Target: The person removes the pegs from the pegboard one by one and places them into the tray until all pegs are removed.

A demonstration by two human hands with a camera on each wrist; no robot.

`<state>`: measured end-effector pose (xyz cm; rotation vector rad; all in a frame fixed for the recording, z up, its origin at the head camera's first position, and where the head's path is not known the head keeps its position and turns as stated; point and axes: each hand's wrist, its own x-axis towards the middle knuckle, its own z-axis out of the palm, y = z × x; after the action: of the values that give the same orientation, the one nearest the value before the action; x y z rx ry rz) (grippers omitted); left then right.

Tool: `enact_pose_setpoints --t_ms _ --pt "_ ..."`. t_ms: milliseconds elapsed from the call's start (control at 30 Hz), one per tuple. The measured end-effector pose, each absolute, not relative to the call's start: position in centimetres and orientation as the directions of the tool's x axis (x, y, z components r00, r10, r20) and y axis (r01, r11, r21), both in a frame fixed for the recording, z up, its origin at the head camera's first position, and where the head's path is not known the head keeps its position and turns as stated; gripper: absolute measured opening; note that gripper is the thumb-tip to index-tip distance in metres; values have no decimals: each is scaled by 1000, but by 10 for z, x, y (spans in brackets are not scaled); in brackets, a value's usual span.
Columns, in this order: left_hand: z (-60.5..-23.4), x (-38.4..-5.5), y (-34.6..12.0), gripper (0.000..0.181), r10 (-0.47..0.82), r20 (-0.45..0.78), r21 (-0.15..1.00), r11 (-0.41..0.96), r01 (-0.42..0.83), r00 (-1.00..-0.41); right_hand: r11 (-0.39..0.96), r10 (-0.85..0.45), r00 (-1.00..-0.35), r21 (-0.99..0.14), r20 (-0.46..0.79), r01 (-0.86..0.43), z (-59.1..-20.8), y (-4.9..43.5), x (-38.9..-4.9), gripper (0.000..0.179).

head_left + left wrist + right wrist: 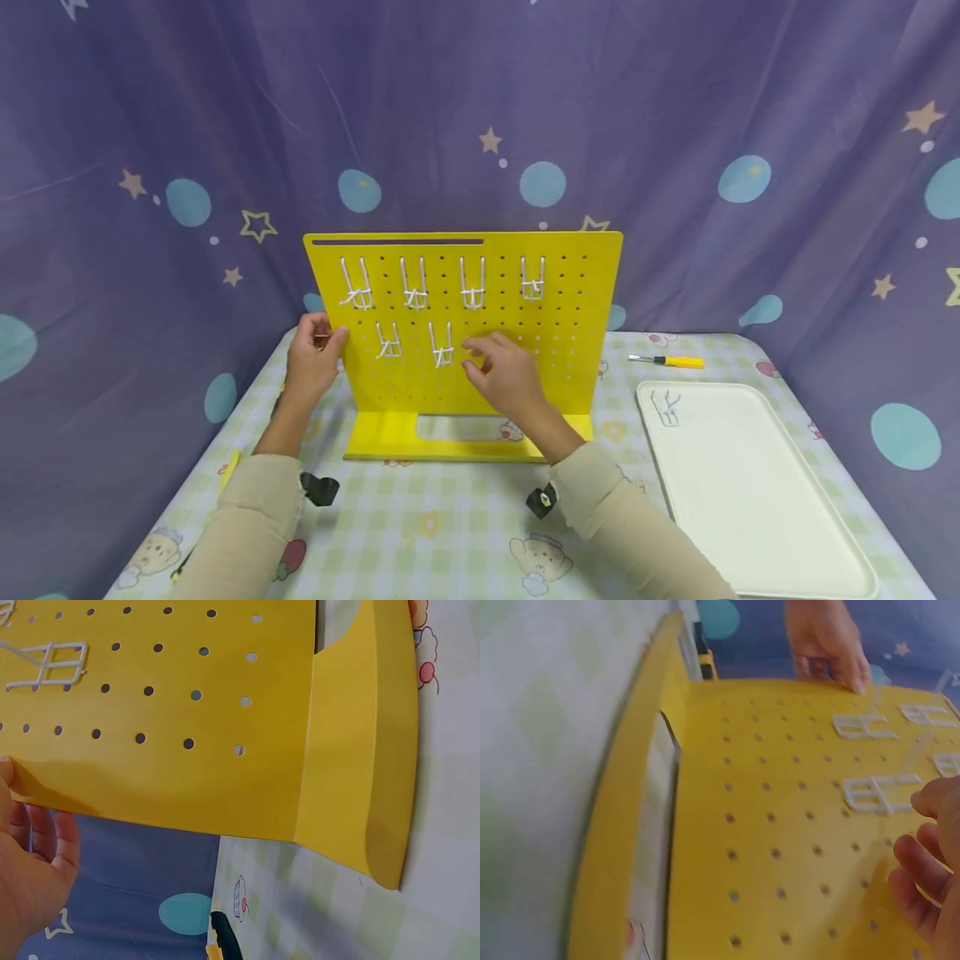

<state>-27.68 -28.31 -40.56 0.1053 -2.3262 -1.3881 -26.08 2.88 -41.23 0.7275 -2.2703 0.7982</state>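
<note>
A yellow pegboard (555, 358) stands upright on its base. My left hand (313, 362) grips its left edge, thumb on the front face and fingers behind, as the left wrist view also shows. Several white wire hooks hang along the upper row. Lower down are two more, one left (388, 340) and one nearer the middle (442, 345). Just right of that middle hook is my right hand (504, 373), its fingers loosely bent with nothing between them. In the right wrist view its fingertips (924, 801) come close to the hook's wires (877, 793).
To the right lies a white tray (750, 483) with wire hooks (665, 408) in its far left corner. A screwdriver with a yellow handle (682, 362) lies behind it. Past my left forearm are partly hidden yellow and black tools. A purple curtain (450, 100) hangs behind.
</note>
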Motion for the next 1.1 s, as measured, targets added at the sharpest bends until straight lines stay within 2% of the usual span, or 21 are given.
enact_pose_setpoints --t_ms 400,700,933,1100 --pt "-405 -276 -279 33 -289 322 861 485 152 -902 789 -221 -677 -279 702 -547 -424 -7 -268 14" --pt "-402 -276 -281 31 -290 322 859 490 150 -901 801 -188 -659 -275 728 -532 -426 -17 -270 8" --pt "-402 -277 -282 31 -275 337 849 503 164 -901 819 -166 -675 -281 719 -500 -420 -20 -269 4" --pt "-406 -276 -284 30 -283 319 851 505 143 -904 804 -153 -649 -289 745 -520 -425 -21 -265 4"
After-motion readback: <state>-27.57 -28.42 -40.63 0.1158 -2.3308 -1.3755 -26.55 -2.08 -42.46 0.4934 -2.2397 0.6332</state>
